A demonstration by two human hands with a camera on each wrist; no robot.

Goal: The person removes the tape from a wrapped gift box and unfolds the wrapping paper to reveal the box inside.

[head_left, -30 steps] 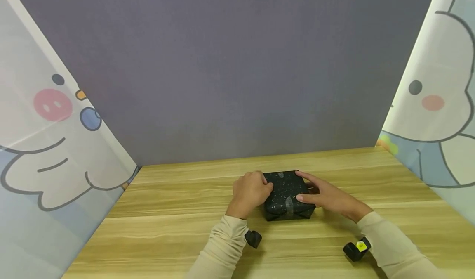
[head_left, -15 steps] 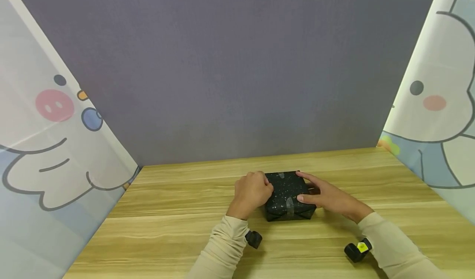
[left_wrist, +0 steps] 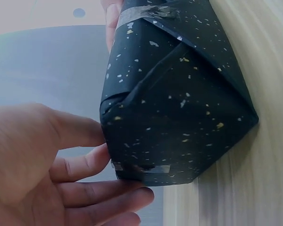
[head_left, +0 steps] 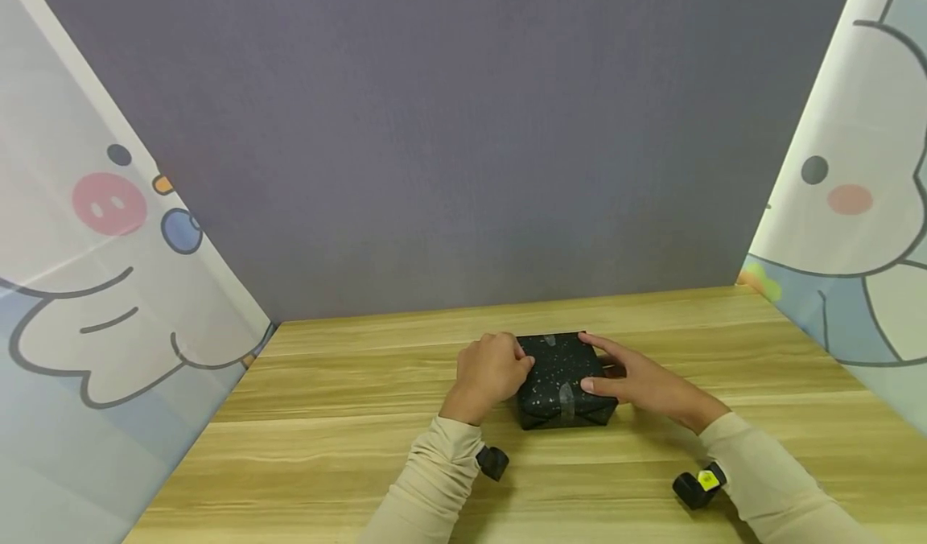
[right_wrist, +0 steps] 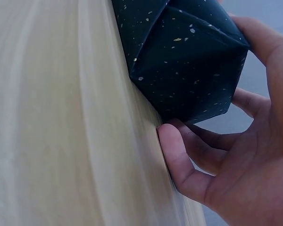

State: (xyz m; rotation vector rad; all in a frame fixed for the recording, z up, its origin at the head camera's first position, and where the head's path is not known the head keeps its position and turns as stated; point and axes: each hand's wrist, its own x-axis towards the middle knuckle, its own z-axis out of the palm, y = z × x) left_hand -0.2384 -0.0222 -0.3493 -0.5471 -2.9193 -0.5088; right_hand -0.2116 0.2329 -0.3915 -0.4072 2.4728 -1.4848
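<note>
A small box wrapped in black paper with white and gold flecks (head_left: 561, 371) sits on the wooden table, strips of clear tape on its top and near side. My left hand (head_left: 488, 375) holds its left end, thumb on the top edge; in the left wrist view, the other fingers of that left hand (left_wrist: 52, 169) reach toward the far side. From the right, my right hand (head_left: 648, 379) grips the box with thumb and forefinger on its top. In the right wrist view, the remaining fingers of the right hand (right_wrist: 236, 146) curl near the far lower edge of the folded end.
The wood-grain table (head_left: 326, 447) runs back to a plain grey panel (head_left: 463, 142). Cartoon-printed sheets stand at the left (head_left: 109, 286) and right (head_left: 862, 150). A black wrist camera hangs under each sleeve.
</note>
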